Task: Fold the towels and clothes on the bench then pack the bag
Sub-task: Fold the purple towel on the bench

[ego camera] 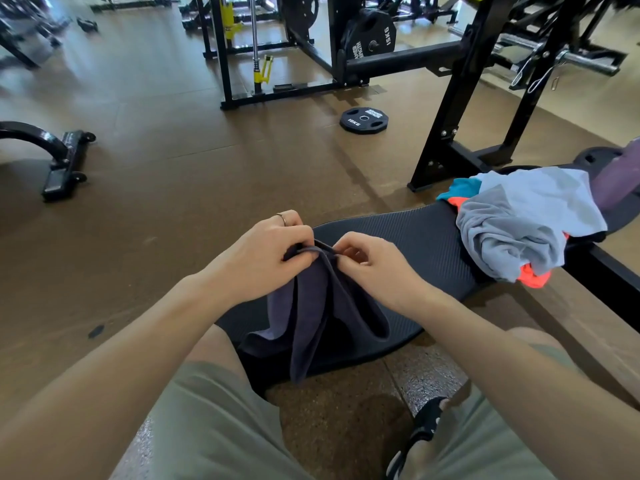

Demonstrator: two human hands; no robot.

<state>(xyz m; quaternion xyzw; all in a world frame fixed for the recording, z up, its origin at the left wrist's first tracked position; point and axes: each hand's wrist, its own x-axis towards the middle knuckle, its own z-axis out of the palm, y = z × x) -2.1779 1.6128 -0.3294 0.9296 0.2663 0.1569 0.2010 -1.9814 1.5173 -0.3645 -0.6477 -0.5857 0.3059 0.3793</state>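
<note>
Towel (318, 306), dark, hangs between both hands: left hand (263, 258) and right hand (372, 263) pinch its top edge above worktop (398, 237). Fold barely begun; clothes pile (526, 220) right of right hand unfolded; bag unseen.

Person, seen from above.
- Arms: both forearms bare, no sleeves in view.
- Left hand (258, 256): bare, with a thin metal ring (282, 218) on one finger, on the far side of the hand.
- Right hand (372, 263): bare, no ring or band to be seen.
- Legs: loose shorts (211, 420) in a dull sage green, plain cloth with no print, below both hands.
- Foot: a black shoe (420, 434) with a white sole edge, below the right hand.
</note>
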